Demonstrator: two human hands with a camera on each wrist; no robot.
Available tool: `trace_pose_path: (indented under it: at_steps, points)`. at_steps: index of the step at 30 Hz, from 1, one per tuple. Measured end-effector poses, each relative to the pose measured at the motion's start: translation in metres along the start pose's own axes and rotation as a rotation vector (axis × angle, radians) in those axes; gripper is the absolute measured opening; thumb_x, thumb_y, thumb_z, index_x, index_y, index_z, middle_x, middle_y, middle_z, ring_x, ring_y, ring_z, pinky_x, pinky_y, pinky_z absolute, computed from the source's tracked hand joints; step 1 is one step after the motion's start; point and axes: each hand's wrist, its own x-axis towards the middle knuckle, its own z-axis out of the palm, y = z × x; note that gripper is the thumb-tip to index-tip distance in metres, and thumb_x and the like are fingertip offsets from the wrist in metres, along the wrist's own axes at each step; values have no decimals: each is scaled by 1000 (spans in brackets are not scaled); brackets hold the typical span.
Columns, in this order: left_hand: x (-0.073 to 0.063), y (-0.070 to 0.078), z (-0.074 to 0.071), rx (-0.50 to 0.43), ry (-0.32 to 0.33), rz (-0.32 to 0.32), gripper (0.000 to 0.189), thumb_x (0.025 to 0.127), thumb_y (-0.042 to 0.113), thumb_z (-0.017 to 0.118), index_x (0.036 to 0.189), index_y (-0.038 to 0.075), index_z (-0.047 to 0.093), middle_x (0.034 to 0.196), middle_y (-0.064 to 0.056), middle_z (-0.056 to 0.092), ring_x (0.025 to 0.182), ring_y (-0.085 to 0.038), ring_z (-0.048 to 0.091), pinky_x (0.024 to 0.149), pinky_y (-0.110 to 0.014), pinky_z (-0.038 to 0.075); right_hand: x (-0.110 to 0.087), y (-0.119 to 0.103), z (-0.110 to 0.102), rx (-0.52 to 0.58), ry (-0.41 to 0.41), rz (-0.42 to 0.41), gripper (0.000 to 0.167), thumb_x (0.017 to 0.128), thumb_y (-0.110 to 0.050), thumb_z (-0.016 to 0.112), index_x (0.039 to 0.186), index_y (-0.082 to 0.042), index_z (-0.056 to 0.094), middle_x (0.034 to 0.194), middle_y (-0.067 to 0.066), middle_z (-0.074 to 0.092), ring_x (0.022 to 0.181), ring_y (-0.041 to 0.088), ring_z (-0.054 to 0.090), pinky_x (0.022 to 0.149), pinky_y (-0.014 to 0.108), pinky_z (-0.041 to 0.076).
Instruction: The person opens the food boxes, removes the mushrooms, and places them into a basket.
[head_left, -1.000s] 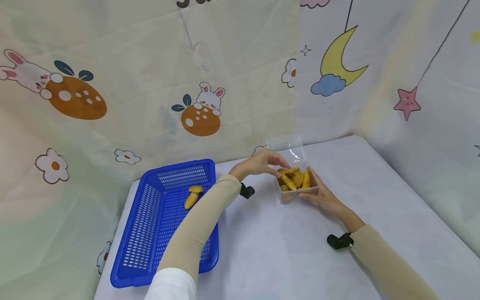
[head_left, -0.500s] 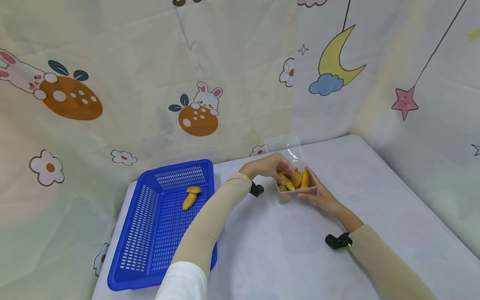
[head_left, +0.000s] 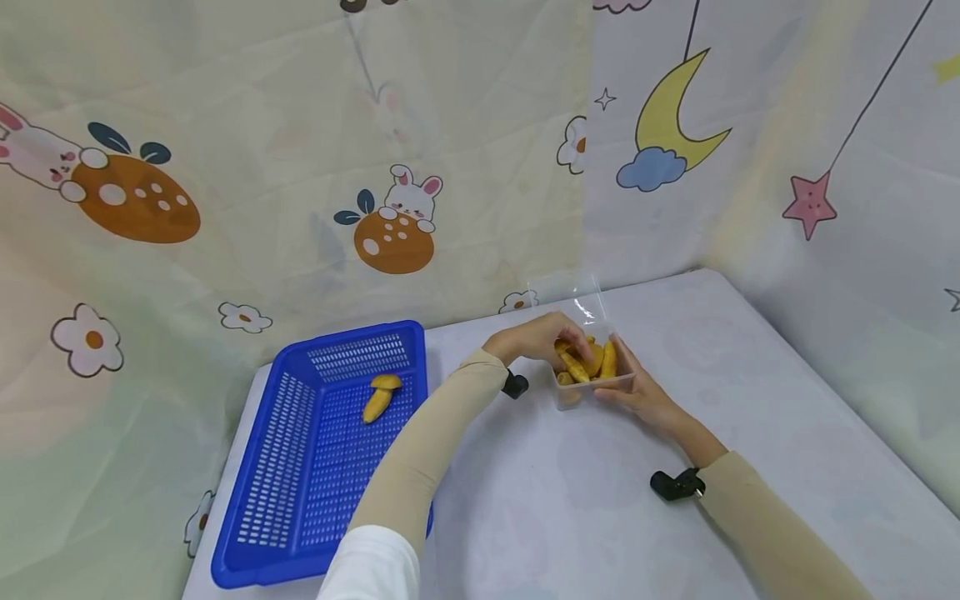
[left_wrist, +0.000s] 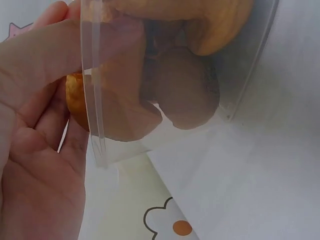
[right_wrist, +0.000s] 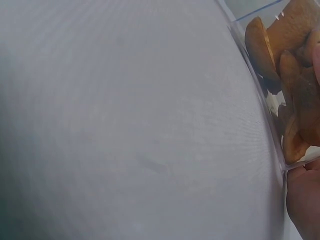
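A clear plastic box (head_left: 567, 398) filled with yellow-brown mushrooms (head_left: 607, 361) stands on the white table. My right hand (head_left: 648, 396) grips the box by its right side, thumb along the front wall. From the left, my left hand (head_left: 543, 336) reaches over the rim with its fingers bent down among the mushrooms. The left wrist view shows the thumb and fingers of that hand pinching a mushroom (left_wrist: 77, 102) at the box's open edge; its fingertips are partly hidden. Through the box wall in the right wrist view, several mushrooms (right_wrist: 262, 50) lie packed together.
A blue perforated basket (head_left: 258, 467) stands at the left of the table, holding one yellow mushroom (head_left: 377, 404). Behind the box rises a transparent flap (head_left: 588, 308). Printed cloth walls (head_left: 480, 125) border the table at the back and the right.
My left hand has moved right and down into the box, its fingers bending around a mushroom there. My right hand keeps its grip on the box. The view has shifted slightly.
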Motion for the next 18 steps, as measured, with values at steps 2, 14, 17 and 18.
trace_pose_path:
  at_steps: [2, 14, 17, 18]
  points:
    - [-2, 1, 0, 11, -2, -16, 39, 73, -24, 73, 105, -2, 74, 106, -7, 73, 104, -9, 63, 96, -26, 50, 0, 1, 0, -4, 2, 0, 105, 94, -12, 71, 160, -21, -9, 165, 13, -11, 150, 35, -8, 116, 61, 1]
    - [-5, -4, -1, 34, -38, -72, 27, 85, -6, 73, 112, -1, 74, 115, -8, 71, 109, -10, 61, 96, -19, 47, -1, -2, 2, -34, 17, 3, 104, 94, -11, 71, 161, -23, -8, 166, 10, -9, 150, 34, -10, 116, 64, -2]
    - [-5, -4, 0, 18, -26, -80, 26, 86, -6, 73, 111, -1, 74, 115, -8, 72, 110, -10, 61, 96, -19, 47, -1, -3, 3, -27, 19, 3, 103, 94, -11, 71, 161, -23, -7, 166, 9, -9, 150, 33, -10, 116, 62, -1]
    - [-6, -4, 0, 15, -22, -82, 26, 86, -6, 73, 111, -2, 74, 115, -8, 72, 110, -9, 61, 96, -19, 47, -2, -4, 3, -24, 18, 2, 103, 94, -10, 71, 161, -23, -7, 166, 9, -10, 150, 33, -10, 116, 62, -1]
